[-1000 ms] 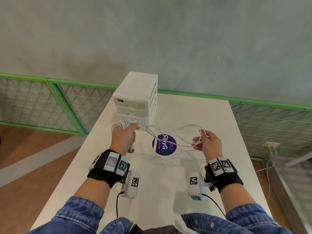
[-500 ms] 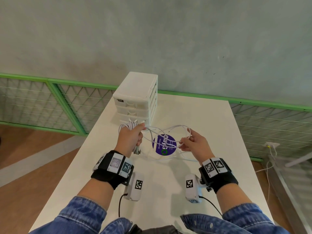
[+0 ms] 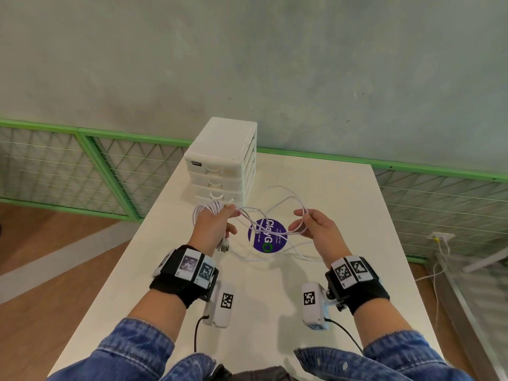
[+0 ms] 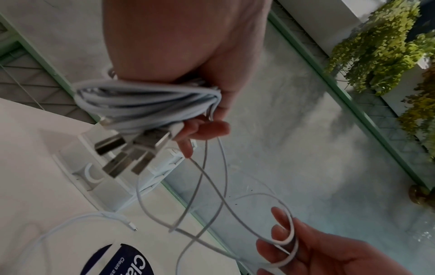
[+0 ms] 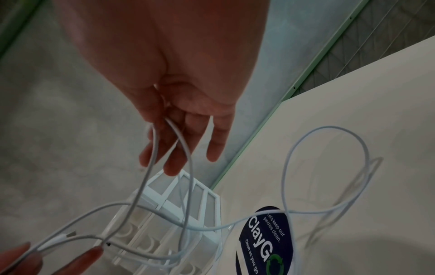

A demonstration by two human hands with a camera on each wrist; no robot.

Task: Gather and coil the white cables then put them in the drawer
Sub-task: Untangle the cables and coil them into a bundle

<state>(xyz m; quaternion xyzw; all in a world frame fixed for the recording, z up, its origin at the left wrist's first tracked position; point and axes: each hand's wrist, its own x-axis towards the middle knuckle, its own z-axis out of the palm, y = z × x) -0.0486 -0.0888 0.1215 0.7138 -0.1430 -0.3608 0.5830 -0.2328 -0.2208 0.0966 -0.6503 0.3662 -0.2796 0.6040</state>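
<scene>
Left grip is curled tight round a coil of white cable, several turns bunched across the palm, with silver plugs poking out below the fingers. Right grip sits at 3 o'clock from it, fingers loosely curled with a single loop of cable hooked over them and the thumb reaching in from the near side. Between the two hands loose strands sag and cross, hanging just above the table. More slack lies on the tabletop at 6 o'clock from the right hand, trailing past a round purple sticker that sits directly beneath the strands. One free end with a small connector rests on the table near the sticker, seen from the left wrist.

Both hands are raised off the surface, palms turned inward toward each other. At 12 o'clock from the left hand stands the white drawer unit, a small stack of drawers, all of them shut, its front facing the person and its base just beyond the coil. From the right wrist, the loop runs over the fingers and drops down in front of the unit's side.

Each wrist wears a black band with printed markers and a white camera block underneath. Blue denim sleeves show at 6 o'clock. Behind the table runs a green-framed mesh fence against a grey wall.
</scene>
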